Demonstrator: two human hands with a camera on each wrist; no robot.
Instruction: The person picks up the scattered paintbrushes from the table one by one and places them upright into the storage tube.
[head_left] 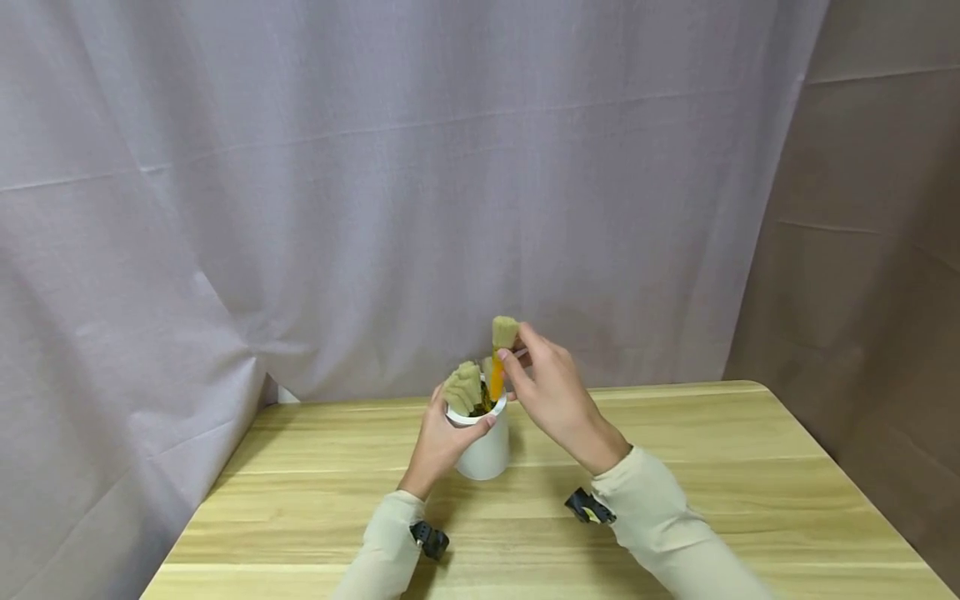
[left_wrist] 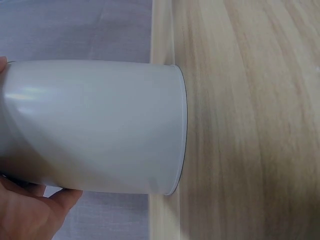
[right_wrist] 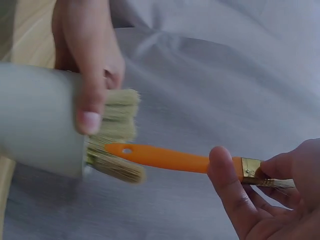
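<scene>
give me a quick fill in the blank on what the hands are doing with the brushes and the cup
The left hand grips the round white ____, which stands on the pale wooden table.
The right hand pinches a flat paintbrush with an ____ plastic handle.
That paintbrush points bristles ____ in the head view.
Other brushes sit ____ the container.

Missing words: cup; orange; up; inside
</scene>
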